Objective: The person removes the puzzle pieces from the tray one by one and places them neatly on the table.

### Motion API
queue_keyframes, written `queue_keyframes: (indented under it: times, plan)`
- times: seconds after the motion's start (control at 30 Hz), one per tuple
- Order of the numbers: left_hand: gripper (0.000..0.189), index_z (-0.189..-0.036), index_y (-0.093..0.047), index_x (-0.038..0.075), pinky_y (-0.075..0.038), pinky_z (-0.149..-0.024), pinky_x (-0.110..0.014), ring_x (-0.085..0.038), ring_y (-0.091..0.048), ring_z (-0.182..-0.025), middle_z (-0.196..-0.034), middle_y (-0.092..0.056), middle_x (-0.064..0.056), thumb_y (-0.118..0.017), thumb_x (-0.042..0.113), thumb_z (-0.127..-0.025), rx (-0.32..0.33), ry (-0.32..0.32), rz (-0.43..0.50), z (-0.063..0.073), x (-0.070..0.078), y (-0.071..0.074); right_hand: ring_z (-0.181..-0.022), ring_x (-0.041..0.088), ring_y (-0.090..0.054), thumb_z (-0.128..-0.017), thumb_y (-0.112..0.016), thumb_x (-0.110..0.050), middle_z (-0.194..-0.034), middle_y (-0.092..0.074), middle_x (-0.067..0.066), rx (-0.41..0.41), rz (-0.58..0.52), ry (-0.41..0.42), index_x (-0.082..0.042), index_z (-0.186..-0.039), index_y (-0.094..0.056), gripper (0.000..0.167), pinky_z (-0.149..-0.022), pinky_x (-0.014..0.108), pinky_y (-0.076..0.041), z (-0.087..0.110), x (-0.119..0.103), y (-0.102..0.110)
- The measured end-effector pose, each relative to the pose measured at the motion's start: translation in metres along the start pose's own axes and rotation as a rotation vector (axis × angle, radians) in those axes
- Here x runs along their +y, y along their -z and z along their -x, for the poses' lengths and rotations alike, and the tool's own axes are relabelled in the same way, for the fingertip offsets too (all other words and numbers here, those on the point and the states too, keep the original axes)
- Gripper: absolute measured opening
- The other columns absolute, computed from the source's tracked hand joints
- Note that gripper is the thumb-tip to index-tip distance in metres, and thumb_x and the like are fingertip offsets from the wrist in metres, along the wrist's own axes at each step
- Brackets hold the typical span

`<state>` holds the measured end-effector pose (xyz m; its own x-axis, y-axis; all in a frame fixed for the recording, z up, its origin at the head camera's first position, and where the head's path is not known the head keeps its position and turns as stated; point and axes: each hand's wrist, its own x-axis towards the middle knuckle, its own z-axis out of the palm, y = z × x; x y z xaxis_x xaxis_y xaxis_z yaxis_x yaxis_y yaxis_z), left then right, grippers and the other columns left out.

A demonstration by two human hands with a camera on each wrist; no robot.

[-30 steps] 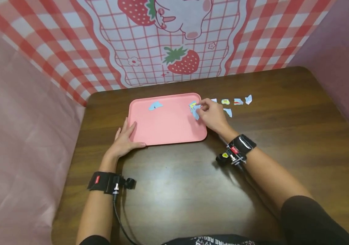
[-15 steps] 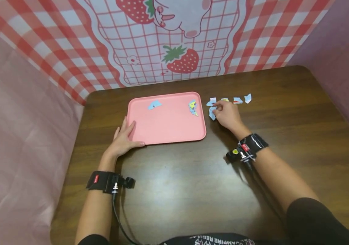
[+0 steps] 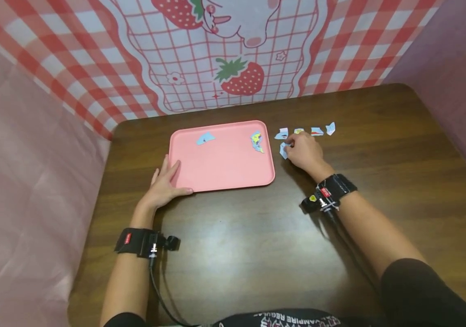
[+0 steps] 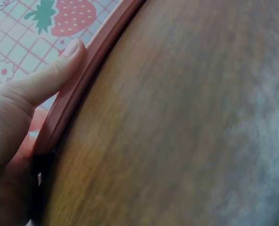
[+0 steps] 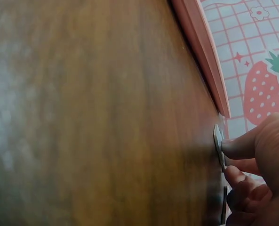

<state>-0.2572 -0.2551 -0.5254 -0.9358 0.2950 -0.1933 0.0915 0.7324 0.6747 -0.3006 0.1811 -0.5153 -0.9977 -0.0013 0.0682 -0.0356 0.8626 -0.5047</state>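
A pink tray point(image 3: 222, 168) lies on the table with a light-blue puzzle piece point(image 3: 206, 138) and a blue-and-yellow cluster of puzzle pieces point(image 3: 257, 141) on it. Around its near left corner my left hand point(image 3: 163, 185) is spread, fingers extended; the thumb point(image 4: 59, 75) rests along the near rim. Just right of the tray, my right hand point(image 3: 306, 152) pinches a blue puzzle piece point(image 3: 283, 151) down at the tabletop. From the side, the right wrist view shows the right thumb point(image 5: 243, 143) against this piece's face. Its right part is hidden by the fingers in the head view.
Behind the right hand several pieces form a loose row: a blue one point(image 3: 282, 134), a yellow one point(image 3: 299, 131) partly covered, a blue-and-red one point(image 3: 316, 131) and a pale blue one point(image 3: 330, 128). A strawberry-print cloth point(image 3: 233, 97) hangs at the table's back edge.
My right hand has carried the blue piece from over the tray's right side to the table beside it, then stayed there. The left hand keeps its place at the tray corner.
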Motion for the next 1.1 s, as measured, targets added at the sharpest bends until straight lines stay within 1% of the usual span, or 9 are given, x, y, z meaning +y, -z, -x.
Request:
queue_keyframes:
  times: [0.27, 0.4, 0.57, 0.67, 0.83, 0.97, 1.1]
  plan:
    - [0.112, -0.162, -0.017, 0.011, 0.01, -0.119, -0.055, -0.034, 0.014, -0.152, -0.167, 0.02, -0.005, -0.084, 0.047, -0.08, 0.0, -0.002, 0.009, -0.001, -0.001, -0.001, -0.099, 0.038, -0.064, -0.092, -0.067, -0.02, -0.097, -0.07, 0.013, 0.021, 0.007, 0.01, -0.006, -0.112, -0.075, 0.026, -0.077, 0.055, -0.049, -0.003, 0.0, 0.0]
    - [0.112, -0.162, -0.018, 0.011, 0.01, -0.119, -0.055, -0.034, 0.013, -0.152, -0.167, 0.019, -0.005, -0.084, 0.046, -0.079, 0.005, -0.006, 0.007, -0.001, 0.0, -0.002, -0.098, 0.038, -0.064, -0.092, -0.067, -0.022, -0.097, -0.071, 0.012, 0.026, 0.011, 0.01, -0.007, -0.112, -0.074, 0.026, -0.076, 0.055, -0.048, -0.004, -0.001, 0.0]
    - [0.112, -0.162, -0.018, 0.01, 0.01, -0.119, -0.053, -0.033, 0.011, -0.153, -0.167, 0.019, -0.006, -0.085, 0.045, -0.079, 0.008, -0.016, 0.004, -0.002, -0.002, -0.001, -0.096, 0.035, -0.064, -0.092, -0.065, -0.02, -0.095, -0.071, 0.011, 0.056, 0.004, 0.031, -0.007, -0.109, -0.075, 0.023, -0.073, 0.054, -0.048, -0.004, -0.006, 0.001]
    - [0.113, -0.162, -0.019, 0.009, 0.01, -0.119, -0.054, -0.034, 0.011, -0.153, -0.167, 0.018, -0.007, -0.086, 0.045, -0.079, 0.013, -0.016, 0.003, -0.002, -0.002, 0.0, -0.095, 0.034, -0.065, -0.092, -0.064, -0.018, -0.096, -0.07, 0.012, 0.063, -0.007, 0.068, -0.007, -0.108, -0.075, 0.022, -0.071, 0.054, -0.05, -0.006, -0.016, 0.0]
    - [0.114, -0.162, -0.018, 0.009, 0.01, -0.119, -0.054, -0.034, 0.012, -0.153, -0.167, 0.018, -0.007, -0.086, 0.045, -0.078, 0.011, -0.018, 0.011, -0.002, -0.003, 0.0, -0.091, 0.031, -0.062, -0.092, -0.062, -0.016, -0.098, -0.066, 0.012, 0.016, -0.03, 0.119, -0.006, -0.111, -0.074, 0.025, -0.071, 0.05, -0.05, -0.012, -0.039, -0.004]
    - [0.113, -0.162, -0.019, 0.008, 0.01, -0.119, -0.053, -0.034, 0.012, -0.153, -0.167, 0.018, -0.008, -0.086, 0.044, -0.078, 0.008, -0.024, 0.012, -0.002, -0.003, -0.001, -0.088, 0.029, -0.06, -0.09, -0.061, -0.014, -0.095, -0.065, 0.011, -0.016, -0.046, 0.161, -0.005, -0.111, -0.074, 0.026, -0.07, 0.046, -0.049, -0.017, -0.057, -0.009]
    - [0.112, -0.162, -0.019, 0.008, 0.01, -0.119, -0.053, -0.033, 0.012, -0.153, -0.167, 0.018, -0.007, -0.086, 0.044, -0.079, 0.008, -0.026, 0.011, -0.002, -0.002, -0.001, -0.088, 0.027, -0.062, -0.092, -0.06, -0.014, -0.097, -0.066, 0.01, -0.06, -0.024, 0.201, -0.005, -0.111, -0.074, 0.026, -0.07, 0.046, -0.051, -0.024, -0.075, -0.014]
